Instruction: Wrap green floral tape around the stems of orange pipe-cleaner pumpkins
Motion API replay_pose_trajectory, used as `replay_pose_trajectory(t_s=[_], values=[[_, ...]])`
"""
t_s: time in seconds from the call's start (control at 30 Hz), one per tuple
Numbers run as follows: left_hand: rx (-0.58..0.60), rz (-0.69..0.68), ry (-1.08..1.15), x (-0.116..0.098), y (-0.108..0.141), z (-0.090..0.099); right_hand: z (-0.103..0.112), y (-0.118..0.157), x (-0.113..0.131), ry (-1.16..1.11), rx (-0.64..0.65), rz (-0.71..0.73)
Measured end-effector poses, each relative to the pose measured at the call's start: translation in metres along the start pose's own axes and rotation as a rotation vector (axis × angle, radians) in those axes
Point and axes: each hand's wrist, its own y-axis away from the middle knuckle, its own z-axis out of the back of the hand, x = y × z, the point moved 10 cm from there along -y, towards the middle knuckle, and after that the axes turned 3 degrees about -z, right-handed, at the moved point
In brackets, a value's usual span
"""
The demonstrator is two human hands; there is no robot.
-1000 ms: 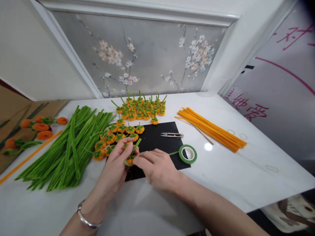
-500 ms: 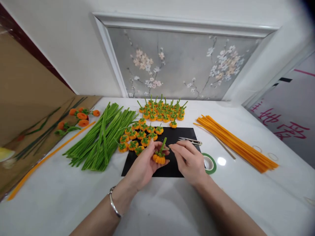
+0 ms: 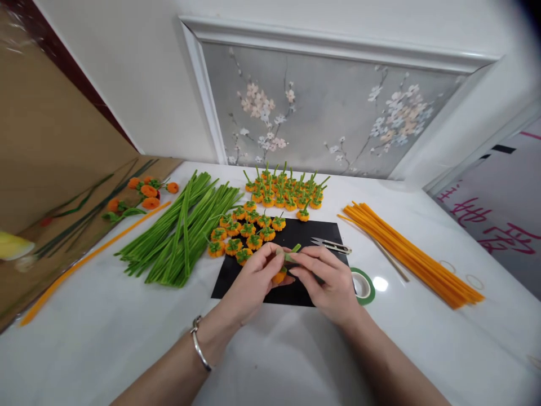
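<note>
Fingers (image 3: 315, 265) of both hands meet over a black mat (image 3: 228, 279) on a white tabletop (image 3: 84, 361); those of the left hand (image 3: 253, 279), drawn in narrow, hold a small orange pumpkin (image 3: 279, 276), partly hidden by the grip, its green stem (image 3: 296, 247) tilting up to the right; those of the right hand (image 3: 333, 282) are also close together, beside the stem, where a pale green strip (image 3: 289, 257) shows between the two hands' fingertips, though whether the right fingertips grip it cannot be told; a silver bracelet (image 3: 200, 349) circles the left wrist.

Beyond the left hand, a cluster of similar pumpkins (image 3: 247, 230) sits partly on the mat's edge; farther back, a second group (image 3: 287, 186) stands with green stems up; thread snips (image 3: 332, 246) lie at the mat's right side, near a roll of green tape (image 3: 368, 293) partly covered by the right hand; green fuzzy stems (image 3: 181, 231) lie heaped at left, orange ones (image 3: 412, 254) bundled at right beside a thin stick (image 3: 391, 259); at far left, orange flowers (image 3: 150, 203) rest on cardboard (image 3: 163, 175).
</note>
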Motion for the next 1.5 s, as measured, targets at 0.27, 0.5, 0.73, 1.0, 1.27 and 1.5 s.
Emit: replay_pose_trajectory(t_s=[0.27, 0.5, 0.73, 1.0, 1.27, 1.5], values=[[-0.015, -0.089, -0.172, 0.0, -0.005, 0.005, -0.021, 0.009, -0.045, -0.487, 0.018, -0.578], [0.101, -0.088, -0.131, 0.002, -0.003, -0.009, -0.021, 0.007, -0.049, -0.473, 0.061, -0.655], [0.107, -0.124, -0.35, -0.004, -0.005, -0.007, -0.003, 0.005, -0.052, -0.312, 0.0, -0.629], [0.083, -0.216, -0.336, -0.017, -0.002, -0.01, -0.002, 0.003, -0.048, -0.158, 0.042, -0.53], [0.061, -0.259, -0.458, -0.019, -0.001, -0.008, 0.003, -0.004, -0.034, -0.048, 0.101, -0.401], [0.096, -0.282, -0.505, -0.024, 0.002, -0.014, 0.003, -0.004, -0.033, 0.041, 0.119, -0.404]])
